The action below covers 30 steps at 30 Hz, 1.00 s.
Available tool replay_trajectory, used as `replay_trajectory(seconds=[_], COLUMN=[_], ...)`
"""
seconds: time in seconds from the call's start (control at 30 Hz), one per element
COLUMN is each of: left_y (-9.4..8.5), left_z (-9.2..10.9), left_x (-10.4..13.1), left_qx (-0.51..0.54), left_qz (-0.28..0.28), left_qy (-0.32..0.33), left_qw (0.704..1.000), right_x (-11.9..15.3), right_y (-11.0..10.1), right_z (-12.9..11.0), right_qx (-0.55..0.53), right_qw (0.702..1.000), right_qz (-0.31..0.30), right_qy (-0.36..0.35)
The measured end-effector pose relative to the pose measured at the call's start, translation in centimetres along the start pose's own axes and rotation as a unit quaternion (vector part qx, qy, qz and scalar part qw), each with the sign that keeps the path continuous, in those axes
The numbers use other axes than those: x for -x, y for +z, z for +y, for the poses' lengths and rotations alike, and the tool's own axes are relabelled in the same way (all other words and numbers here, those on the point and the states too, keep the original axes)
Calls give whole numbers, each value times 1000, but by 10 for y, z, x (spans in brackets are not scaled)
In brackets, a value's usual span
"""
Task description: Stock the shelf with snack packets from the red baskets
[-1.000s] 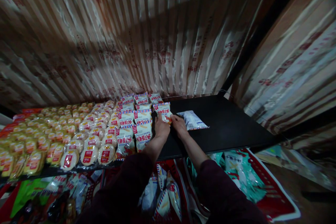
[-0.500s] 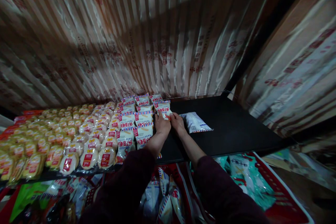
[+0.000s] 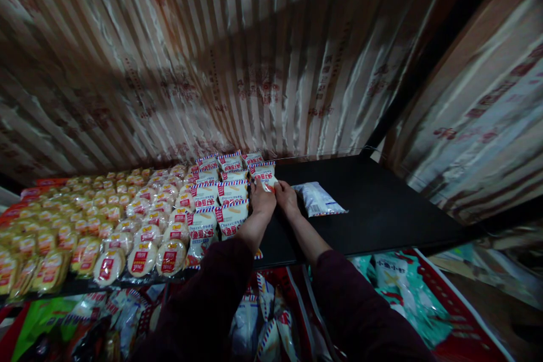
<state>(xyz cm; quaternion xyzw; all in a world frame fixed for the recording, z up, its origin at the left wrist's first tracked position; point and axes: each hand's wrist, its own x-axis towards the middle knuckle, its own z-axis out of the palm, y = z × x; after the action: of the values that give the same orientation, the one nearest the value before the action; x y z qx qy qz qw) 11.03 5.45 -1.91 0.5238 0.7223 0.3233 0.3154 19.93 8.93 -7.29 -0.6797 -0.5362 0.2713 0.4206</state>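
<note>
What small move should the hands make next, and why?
Perhaps settle the held packet gently against the rear packet before letting go: the left hand and right hand are both at its lower part, and it roughly lines up with that rear packet, beside the neighbouring column of similar packets.

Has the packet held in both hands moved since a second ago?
Yes, slightly: the held packet has shifted toward the back of the black shelf, narrowing the gap to the rear packet.

White snack packet (image 3: pixel 263 170), red lettering (image 3: pixel 262 177)
</note>
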Motion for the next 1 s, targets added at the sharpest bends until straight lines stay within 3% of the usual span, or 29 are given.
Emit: replay_trajectory(seconds=[0.47,0.73,1.0], left_y=[5,0,-4], left_z=[-12,-6,-1], left_x=[-8,-5,-2], left_qx=[14,-3,-13], left_qz=[10,-3,-8], left_qy=[23,34,17], left_qw=[1000,999,1000], right_x=[5,-5,-17], right_y=[0,9,13], right_z=[-10,-2,-5], right_qx=[88,92,54], right_qw=[995,986,995], right_qz=[9,31,-7], right_qy=[-36,-133,-83])
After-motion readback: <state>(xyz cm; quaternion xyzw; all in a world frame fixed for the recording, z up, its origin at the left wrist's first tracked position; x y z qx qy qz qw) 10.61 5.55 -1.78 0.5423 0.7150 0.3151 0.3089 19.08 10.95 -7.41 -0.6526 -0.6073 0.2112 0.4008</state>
